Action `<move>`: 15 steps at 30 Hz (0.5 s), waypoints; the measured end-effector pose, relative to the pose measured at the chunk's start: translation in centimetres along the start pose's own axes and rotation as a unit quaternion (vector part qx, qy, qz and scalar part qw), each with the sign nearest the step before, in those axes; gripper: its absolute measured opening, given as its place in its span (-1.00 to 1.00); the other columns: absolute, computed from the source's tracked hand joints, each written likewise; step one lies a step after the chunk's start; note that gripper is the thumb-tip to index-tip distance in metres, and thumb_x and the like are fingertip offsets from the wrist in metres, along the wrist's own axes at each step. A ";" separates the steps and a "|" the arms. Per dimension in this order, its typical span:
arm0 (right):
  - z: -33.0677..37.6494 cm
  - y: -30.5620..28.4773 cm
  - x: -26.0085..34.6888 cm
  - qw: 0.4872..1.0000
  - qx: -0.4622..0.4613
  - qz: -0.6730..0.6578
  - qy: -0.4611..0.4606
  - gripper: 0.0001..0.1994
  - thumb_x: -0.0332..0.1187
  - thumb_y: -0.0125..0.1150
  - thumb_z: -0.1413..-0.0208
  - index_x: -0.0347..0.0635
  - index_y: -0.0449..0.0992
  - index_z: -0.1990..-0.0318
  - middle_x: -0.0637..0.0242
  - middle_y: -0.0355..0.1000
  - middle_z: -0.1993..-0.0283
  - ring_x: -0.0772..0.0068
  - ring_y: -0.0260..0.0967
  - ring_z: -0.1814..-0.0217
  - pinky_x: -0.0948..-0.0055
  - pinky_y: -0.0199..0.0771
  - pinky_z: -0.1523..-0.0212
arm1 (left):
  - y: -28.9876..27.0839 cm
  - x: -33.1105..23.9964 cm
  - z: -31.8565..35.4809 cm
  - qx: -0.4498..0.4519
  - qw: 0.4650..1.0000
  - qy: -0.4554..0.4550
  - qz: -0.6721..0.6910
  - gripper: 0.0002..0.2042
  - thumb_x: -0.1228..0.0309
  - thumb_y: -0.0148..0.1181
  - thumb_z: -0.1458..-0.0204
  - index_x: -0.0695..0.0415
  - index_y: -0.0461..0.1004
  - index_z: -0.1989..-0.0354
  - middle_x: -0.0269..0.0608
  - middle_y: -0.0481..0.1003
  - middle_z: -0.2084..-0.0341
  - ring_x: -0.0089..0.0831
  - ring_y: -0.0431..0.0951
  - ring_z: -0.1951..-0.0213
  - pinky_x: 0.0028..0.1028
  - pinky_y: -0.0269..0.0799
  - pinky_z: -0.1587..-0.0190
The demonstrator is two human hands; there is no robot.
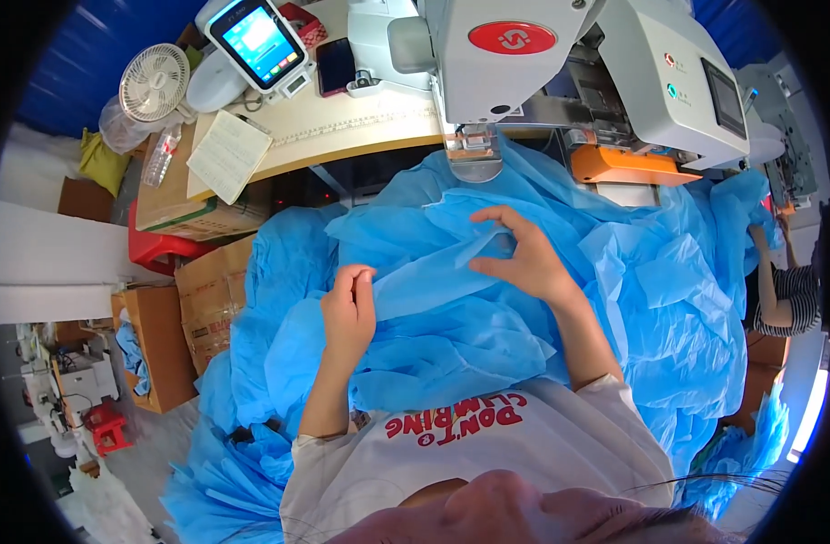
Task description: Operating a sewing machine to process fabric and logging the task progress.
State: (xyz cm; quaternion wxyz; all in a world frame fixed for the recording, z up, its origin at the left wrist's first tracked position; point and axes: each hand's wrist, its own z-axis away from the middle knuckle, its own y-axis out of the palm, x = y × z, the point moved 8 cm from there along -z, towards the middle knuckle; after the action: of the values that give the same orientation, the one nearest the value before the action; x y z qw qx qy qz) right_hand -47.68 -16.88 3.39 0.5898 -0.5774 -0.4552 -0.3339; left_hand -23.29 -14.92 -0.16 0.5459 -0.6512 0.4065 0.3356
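A large heap of thin, light-blue sheet material spreads over my lap and up to the sewing machine. My left hand is closed, thumb against bent fingers, pinching the edge of one blue sheet. From there a smooth fold stretches across to my right hand. That hand is open, thumb and forefinger spread apart beside the fold, gripping nothing. Both hands are in front of my chest, below the machine's clear guard. Folds of material hide its edges and shape.
A notebook, a phone and a lit control screen are on the table. At left stand a white fan, a red stool and cardboard boxes. Another person works at far right.
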 end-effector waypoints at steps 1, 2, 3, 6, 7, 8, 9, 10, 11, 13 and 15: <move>0.1 -0.6 -0.1 0.995 -0.019 0.072 0.064 -0.61 -0.60 0.13 0.16 -0.14 0.45 0.08 0.37 0.41 0.37 0.54 0.33 0.40 0.59 0.36 0.33 | 0.2 0.1 -0.1 0.004 0.999 -0.025 0.043 -0.90 0.44 0.10 -0.05 0.18 0.42 0.31 -0.22 0.41 0.65 -0.50 0.36 0.62 -0.50 0.23 0.55; 0.3 -1.5 -0.6 0.980 -0.042 0.144 0.129 -0.60 -0.60 0.16 0.20 -0.13 0.48 0.10 0.33 0.41 0.42 0.50 0.35 0.46 0.56 0.38 0.37 | 0.4 -0.5 -0.4 0.010 0.999 -0.023 0.048 -0.90 0.44 0.10 -0.05 0.18 0.42 0.31 -0.22 0.41 0.65 -0.50 0.36 0.62 -0.50 0.23 0.55; 0.4 -1.5 -1.5 0.979 -0.047 0.147 0.132 -0.60 -0.60 0.16 0.20 -0.13 0.48 0.10 0.33 0.41 0.42 0.50 0.35 0.46 0.56 0.38 0.37 | 1.3 -1.5 -0.4 0.072 0.997 -0.001 -0.026 -0.89 0.44 0.14 0.01 0.16 0.41 0.32 -0.22 0.39 0.64 -0.46 0.38 0.62 -0.48 0.25 0.55; 0.9 -2.8 0.1 0.939 -0.174 0.295 -0.040 -0.62 -0.61 0.16 0.26 -0.15 0.52 0.16 0.28 0.42 0.47 0.48 0.35 0.50 0.52 0.36 0.43 | 2.9 -1.8 -0.2 0.098 0.976 0.084 -0.177 -0.84 0.45 0.19 0.14 0.15 0.40 0.36 -0.20 0.37 0.60 -0.33 0.41 0.58 -0.42 0.29 0.53; 1.1 -3.5 0.7 0.932 -0.207 0.294 -0.040 -0.65 -0.62 0.14 0.26 -0.16 0.53 0.20 0.26 0.45 0.44 0.45 0.37 0.48 0.52 0.36 0.44 | 3.0 -2.2 0.1 0.060 0.955 0.144 -0.253 -0.81 0.46 0.21 0.21 0.14 0.40 0.38 -0.18 0.36 0.58 -0.24 0.43 0.54 -0.38 0.32 0.51; 1.3 -4.0 0.8 0.925 -0.242 0.292 -0.039 -0.67 -0.64 0.11 0.26 -0.18 0.55 0.24 0.23 0.47 0.40 0.41 0.40 0.46 0.52 0.36 0.45 | 2.8 -1.8 -0.1 0.060 0.955 0.144 -0.254 -0.81 0.46 0.21 0.21 0.14 0.40 0.38 -0.18 0.36 0.58 -0.24 0.43 0.54 -0.38 0.32 0.51; 1.3 -4.2 1.2 0.925 -0.241 0.290 -0.040 -0.67 -0.64 0.11 0.26 -0.18 0.55 0.24 0.23 0.47 0.40 0.41 0.40 0.46 0.52 0.36 0.45 | 1.6 -1.2 -0.4 0.018 0.952 0.132 -0.277 -0.81 0.48 0.19 0.25 0.14 0.40 0.39 -0.16 0.38 0.53 -0.17 0.43 0.49 -0.33 0.33 0.47; 0.8 -4.0 0.4 0.961 -0.180 0.211 0.009 -0.72 -0.60 0.14 0.23 -0.21 0.55 0.27 0.20 0.47 0.39 0.36 0.41 0.44 0.49 0.36 0.45 | 0.2 -0.8 -0.7 -0.025 0.946 0.120 -0.300 -0.81 0.50 0.17 0.29 0.14 0.40 0.41 -0.14 0.39 0.48 -0.09 0.43 0.43 -0.27 0.34 0.42; 0.8 -3.3 -0.5 0.983 -0.118 0.129 0.060 -0.77 -0.56 0.17 0.21 -0.24 0.55 0.29 0.16 0.48 0.38 0.31 0.42 0.43 0.45 0.37 0.45 | -0.8 -0.3 -0.9 -0.026 0.945 0.120 -0.302 -0.81 0.50 0.17 0.29 0.14 0.40 0.41 -0.14 0.39 0.48 -0.09 0.43 0.43 -0.27 0.34 0.42; 1.3 0.0 -2.2 0.986 0.073 -0.148 0.030 -0.82 -0.49 0.21 0.18 -0.26 0.55 0.34 0.16 0.47 0.40 0.29 0.41 0.44 0.42 0.35 0.46 | -3.4 1.0 -1.5 -0.042 0.955 0.056 -0.289 -0.88 0.54 0.16 0.28 0.14 0.43 0.49 -0.15 0.40 0.45 -0.16 0.45 0.42 -0.30 0.35 0.40; 2.6 2.2 -0.2 0.882 0.250 -0.399 -0.006 -0.84 -0.42 0.25 0.16 -0.29 0.55 0.38 0.15 0.46 0.43 0.28 0.39 0.45 0.39 0.33 0.47 | -6.0 2.1 -2.2 -0.051 0.967 0.053 -0.243 -0.90 0.56 0.14 0.28 0.15 0.44 0.51 -0.14 0.40 0.46 -0.15 0.45 0.42 -0.31 0.36 0.39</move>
State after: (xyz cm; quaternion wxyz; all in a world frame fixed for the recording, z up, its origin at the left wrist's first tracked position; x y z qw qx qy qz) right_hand -46.17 -14.09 2.12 0.5289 -0.1822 -0.7187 -0.4130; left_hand -17.03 -17.01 0.99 0.5549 -0.7741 0.2472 0.1782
